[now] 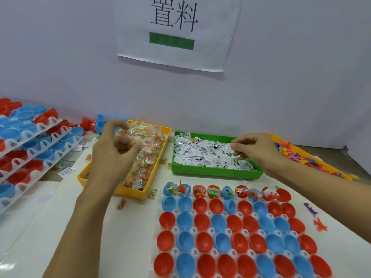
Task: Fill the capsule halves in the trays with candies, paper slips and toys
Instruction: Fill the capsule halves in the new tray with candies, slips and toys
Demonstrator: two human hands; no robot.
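Left hand (114, 145) curled over candies (144, 153) in yellow bin (grip unclear). Right hand (255, 149) pinches slip (228, 148) over green bin. Slips thin, floppy, light: pinch edge. Halves (218, 223) sit in tray nearby, front rows unfilled.

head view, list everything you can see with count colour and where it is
capsule halves: many, red and blue, in the white tray in front; only the far row is filled
candy bin: one, yellow, behind the tray to the left, full of wrapped candies
slip bin: one, green, centre, holding white paper slips
toy bin: one, yellow, far right, holding coloured toys
stacked trays: several, white, left edge, with red and blue halves
sign: one, white, on the wall
loose toys: two, purple and orange, right of the tray
left hand: over the candies, fingers curled
right hand: pinches a slip
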